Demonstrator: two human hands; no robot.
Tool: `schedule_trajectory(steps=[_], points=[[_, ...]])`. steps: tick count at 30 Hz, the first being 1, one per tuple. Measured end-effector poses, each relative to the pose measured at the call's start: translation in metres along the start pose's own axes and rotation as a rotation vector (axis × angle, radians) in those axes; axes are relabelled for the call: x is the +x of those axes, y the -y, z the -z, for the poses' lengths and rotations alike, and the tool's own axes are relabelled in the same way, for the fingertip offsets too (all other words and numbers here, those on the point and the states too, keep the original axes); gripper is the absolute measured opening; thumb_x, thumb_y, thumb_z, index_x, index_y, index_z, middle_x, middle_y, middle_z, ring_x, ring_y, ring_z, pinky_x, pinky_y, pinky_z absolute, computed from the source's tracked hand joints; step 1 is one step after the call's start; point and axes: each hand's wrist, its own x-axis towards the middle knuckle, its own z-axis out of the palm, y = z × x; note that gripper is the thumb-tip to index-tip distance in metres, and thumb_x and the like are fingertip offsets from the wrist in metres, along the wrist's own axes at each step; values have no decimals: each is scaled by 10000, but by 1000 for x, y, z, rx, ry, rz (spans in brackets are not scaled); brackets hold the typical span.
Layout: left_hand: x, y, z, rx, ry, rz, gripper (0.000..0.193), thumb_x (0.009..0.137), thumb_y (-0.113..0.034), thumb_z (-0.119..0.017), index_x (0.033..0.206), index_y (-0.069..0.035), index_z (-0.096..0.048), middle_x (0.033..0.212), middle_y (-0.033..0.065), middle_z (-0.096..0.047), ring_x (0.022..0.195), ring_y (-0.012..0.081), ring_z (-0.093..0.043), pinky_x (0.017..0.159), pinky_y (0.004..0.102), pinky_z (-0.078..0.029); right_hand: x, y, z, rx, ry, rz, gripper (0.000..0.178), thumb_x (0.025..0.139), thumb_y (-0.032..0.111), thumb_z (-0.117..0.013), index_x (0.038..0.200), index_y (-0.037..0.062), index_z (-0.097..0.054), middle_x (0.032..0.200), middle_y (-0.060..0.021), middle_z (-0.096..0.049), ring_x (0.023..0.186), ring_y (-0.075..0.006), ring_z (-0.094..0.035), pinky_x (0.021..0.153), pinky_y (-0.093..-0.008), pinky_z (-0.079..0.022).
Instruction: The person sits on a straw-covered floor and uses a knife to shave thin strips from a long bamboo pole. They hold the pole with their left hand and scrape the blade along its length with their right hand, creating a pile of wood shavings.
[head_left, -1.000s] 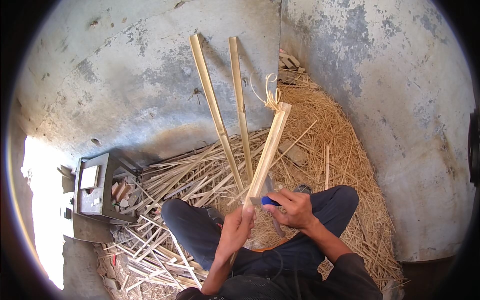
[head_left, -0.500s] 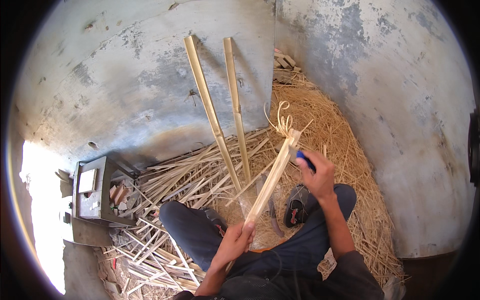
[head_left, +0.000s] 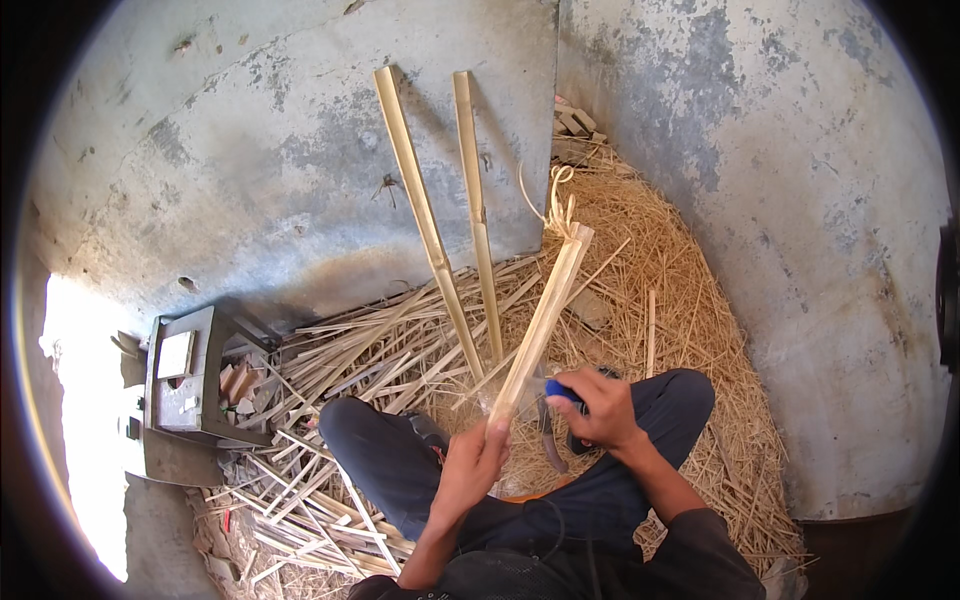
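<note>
My left hand [head_left: 470, 465] is closed around the lower end of a split bamboo strip [head_left: 543, 310], which slants up and away from my lap. Thin curled shavings [head_left: 560, 205] hang from its far end. In my right hand [head_left: 605, 412] is a knife [head_left: 563, 391] with a blue handle, the fingers wrapped round it. Its blade is at the right edge of the strip, a little above my left hand; whether it touches is hard to tell. A dark, curved metal tool [head_left: 550, 445] lies on the ground between my legs.
Two long bamboo pieces [head_left: 420, 210] lean on the grey, worn wall [head_left: 250, 150]. Split strips [head_left: 400, 340] cover the ground at left, and fine shavings [head_left: 690, 310] heap up at right. A dark metal box [head_left: 190, 385] with rubble stands at far left.
My right hand has drawn the knife down along the strip, from near its far end to close above my left hand. The strip's far end has risen slightly.
</note>
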Motion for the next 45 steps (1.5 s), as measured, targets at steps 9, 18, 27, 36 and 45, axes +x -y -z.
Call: schedule_trajectory(steps=[9,18,27,36,45], points=[[2,-14,-7,79,-66,-67,442,1192,-341,-548,982,28,-670,687,66,-615,599,141,-591,580,344,-482,-4,23,-9,-37,83,52,314,943,309,-855,1160,95,-782,855,-54,-690,675,-259,-727,585,-387,-573],[2,-10,-6,112,-104,-51,456,1185,-336,-558,969,48,-678,671,117,-623,605,209,-616,614,397,-501,4,29,-6,-113,65,79,304,927,305,-863,1147,107,-791,805,-33,-660,652,-232,-707,572,-372,-555],[0,-12,-2,161,-124,-50,472,1188,-343,-547,940,40,-667,649,115,-594,581,223,-592,602,411,-484,10,25,-10,-128,34,76,268,924,304,-862,1120,132,-800,779,-23,-653,639,-231,-693,562,-364,-544],[-4,-12,0,180,-121,-57,471,1189,-346,-538,936,32,-660,658,134,-607,584,244,-607,607,426,-490,12,22,-9,-143,24,81,278,927,326,-864,1114,130,-802,781,-22,-658,627,-222,-687,560,-353,-538],[-8,-8,1,169,-110,-37,453,1186,-326,-546,933,33,-659,654,115,-598,579,224,-587,601,400,-483,12,21,-11,-141,-6,81,261,935,331,-861,1091,130,-804,787,-18,-675,610,-223,-679,551,-352,-527]])
